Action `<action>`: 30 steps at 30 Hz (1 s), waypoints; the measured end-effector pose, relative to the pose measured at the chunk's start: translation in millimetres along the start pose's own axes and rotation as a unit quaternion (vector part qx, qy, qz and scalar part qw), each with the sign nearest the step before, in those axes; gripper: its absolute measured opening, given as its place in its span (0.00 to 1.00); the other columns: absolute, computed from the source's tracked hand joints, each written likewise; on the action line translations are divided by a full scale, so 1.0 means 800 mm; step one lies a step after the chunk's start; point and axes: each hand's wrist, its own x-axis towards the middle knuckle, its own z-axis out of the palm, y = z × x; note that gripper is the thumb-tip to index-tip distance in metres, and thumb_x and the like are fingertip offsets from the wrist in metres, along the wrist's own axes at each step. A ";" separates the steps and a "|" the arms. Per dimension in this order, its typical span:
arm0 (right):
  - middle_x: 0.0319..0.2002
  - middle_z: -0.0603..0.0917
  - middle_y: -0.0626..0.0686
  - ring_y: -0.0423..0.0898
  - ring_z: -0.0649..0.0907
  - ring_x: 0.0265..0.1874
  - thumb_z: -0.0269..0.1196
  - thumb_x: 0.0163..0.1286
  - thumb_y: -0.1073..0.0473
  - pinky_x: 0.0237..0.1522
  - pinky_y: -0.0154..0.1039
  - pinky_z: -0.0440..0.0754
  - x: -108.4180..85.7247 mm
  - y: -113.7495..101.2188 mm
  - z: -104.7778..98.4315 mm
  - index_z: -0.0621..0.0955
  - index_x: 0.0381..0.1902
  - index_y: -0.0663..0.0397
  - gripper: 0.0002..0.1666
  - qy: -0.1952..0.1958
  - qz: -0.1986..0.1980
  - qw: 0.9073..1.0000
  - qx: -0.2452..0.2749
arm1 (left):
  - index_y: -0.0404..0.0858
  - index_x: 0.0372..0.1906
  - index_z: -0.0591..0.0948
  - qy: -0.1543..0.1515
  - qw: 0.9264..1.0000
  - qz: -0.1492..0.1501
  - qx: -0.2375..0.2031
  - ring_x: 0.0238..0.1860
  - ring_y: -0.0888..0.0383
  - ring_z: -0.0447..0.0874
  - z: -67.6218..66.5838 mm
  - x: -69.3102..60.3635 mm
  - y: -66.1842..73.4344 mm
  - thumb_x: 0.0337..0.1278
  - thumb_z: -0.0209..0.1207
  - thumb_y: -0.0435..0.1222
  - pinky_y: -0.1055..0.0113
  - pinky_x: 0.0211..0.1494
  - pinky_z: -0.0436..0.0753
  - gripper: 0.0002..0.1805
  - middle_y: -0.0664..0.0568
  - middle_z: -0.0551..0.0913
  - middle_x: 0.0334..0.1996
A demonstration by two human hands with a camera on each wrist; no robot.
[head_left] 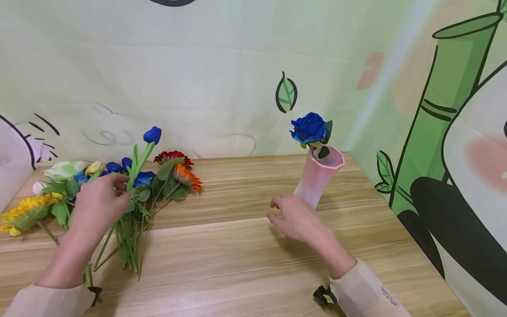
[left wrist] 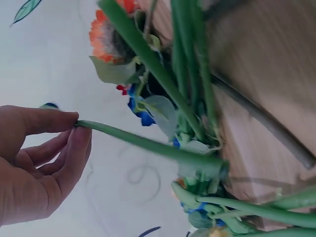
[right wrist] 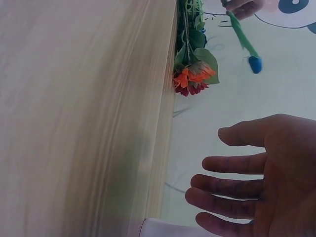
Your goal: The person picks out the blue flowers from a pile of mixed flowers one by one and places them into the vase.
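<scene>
In the head view my left hand (head_left: 101, 198) pinches the green stem of a blue tulip (head_left: 152, 135), held upright above a pile of flowers. The left wrist view shows thumb and fingertips closed on that stem (left wrist: 148, 143), whose lower end hangs free. My right hand (head_left: 297, 220) is beside a pink-and-white vase (head_left: 320, 176); in the right wrist view its fingers (right wrist: 227, 185) are spread and nothing lies between them. Whether it touches the vase, I cannot tell. A blue rose (head_left: 310, 128) stands in the vase, its bloom above the rim.
Flowers lie on the left of the wooden table (head_left: 222, 255): a yellow sunflower (head_left: 27, 211), an orange daisy-like bloom (head_left: 187, 177), a red bloom (head_left: 173, 157), a white one (head_left: 65, 169) and more blue ones. A printed cloth backdrop (head_left: 206, 88) rises behind the table.
</scene>
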 end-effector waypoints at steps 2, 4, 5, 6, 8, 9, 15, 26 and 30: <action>0.45 0.88 0.55 0.51 0.86 0.44 0.67 0.73 0.51 0.49 0.49 0.84 0.001 0.000 0.000 0.85 0.50 0.59 0.17 0.002 -0.001 1.000 0.000 | 0.23 0.56 0.81 0.010 1.000 0.007 -0.007 0.33 0.40 0.86 0.000 -0.001 0.007 0.59 0.58 0.26 0.59 0.23 0.76 0.19 0.32 0.86 0.41; 0.45 0.88 0.55 0.51 0.86 0.45 0.66 0.73 0.51 0.49 0.49 0.84 0.001 -0.001 -0.001 0.85 0.50 0.59 0.17 0.003 -0.003 1.000 0.001 | 0.23 0.56 0.81 0.016 1.000 0.011 -0.013 0.36 0.39 0.86 0.001 -0.001 0.012 0.60 0.59 0.26 0.58 0.26 0.78 0.19 0.33 0.86 0.41; 0.45 0.88 0.55 0.51 0.86 0.45 0.66 0.73 0.51 0.49 0.49 0.84 0.001 -0.001 -0.001 0.85 0.50 0.59 0.17 0.003 -0.004 1.000 0.002 | 0.23 0.56 0.81 0.018 1.000 0.012 -0.018 0.37 0.38 0.86 0.002 -0.002 0.014 0.60 0.59 0.26 0.57 0.26 0.78 0.19 0.33 0.86 0.40; 0.46 0.88 0.55 0.51 0.86 0.45 0.66 0.73 0.51 0.49 0.49 0.84 0.001 -0.001 -0.001 0.85 0.50 0.59 0.17 0.003 -0.005 1.000 0.002 | 0.23 0.56 0.81 0.019 0.999 0.012 -0.023 0.37 0.38 0.86 0.002 -0.002 0.017 0.60 0.60 0.26 0.57 0.26 0.79 0.19 0.33 0.86 0.40; 0.46 0.88 0.55 0.51 0.86 0.45 0.66 0.73 0.52 0.50 0.49 0.84 0.002 -0.002 -0.001 0.85 0.50 0.58 0.17 0.002 -0.006 1.000 0.005 | 0.23 0.56 0.81 0.022 0.999 0.011 -0.032 0.37 0.38 0.86 0.003 -0.003 0.022 0.61 0.60 0.26 0.59 0.24 0.78 0.18 0.33 0.86 0.40; 0.46 0.88 0.55 0.51 0.86 0.45 0.66 0.73 0.52 0.50 0.49 0.84 0.002 -0.002 -0.001 0.85 0.50 0.58 0.17 0.002 -0.006 1.000 0.006 | 0.23 0.56 0.81 0.024 0.999 0.013 -0.034 0.37 0.38 0.86 0.003 -0.004 0.025 0.61 0.60 0.26 0.59 0.24 0.78 0.18 0.33 0.86 0.40; 0.47 0.88 0.54 0.50 0.86 0.46 0.66 0.74 0.52 0.50 0.48 0.84 0.002 -0.004 -0.001 0.86 0.51 0.57 0.16 -0.004 -0.001 1.000 0.012 | 0.25 0.53 0.83 0.044 0.997 0.037 -0.045 0.36 0.40 0.86 0.005 -0.006 0.041 0.60 0.61 0.25 0.60 0.24 0.77 0.16 0.35 0.86 0.38; 0.47 0.88 0.54 0.51 0.86 0.47 0.65 0.74 0.52 0.50 0.48 0.84 0.004 -0.007 0.001 0.85 0.51 0.58 0.16 -0.007 -0.003 1.000 0.009 | 0.28 0.51 0.85 0.054 0.995 0.059 -0.062 0.36 0.42 0.86 0.006 -0.006 0.051 0.59 0.61 0.25 0.59 0.27 0.77 0.15 0.37 0.87 0.38; 0.47 0.88 0.54 0.50 0.86 0.47 0.65 0.74 0.52 0.50 0.48 0.84 0.004 -0.007 0.002 0.85 0.51 0.57 0.16 -0.006 -0.005 1.000 0.010 | 0.29 0.51 0.85 0.053 0.994 0.068 -0.071 0.36 0.42 0.86 0.007 -0.006 0.055 0.59 0.62 0.25 0.56 0.28 0.78 0.15 0.37 0.86 0.38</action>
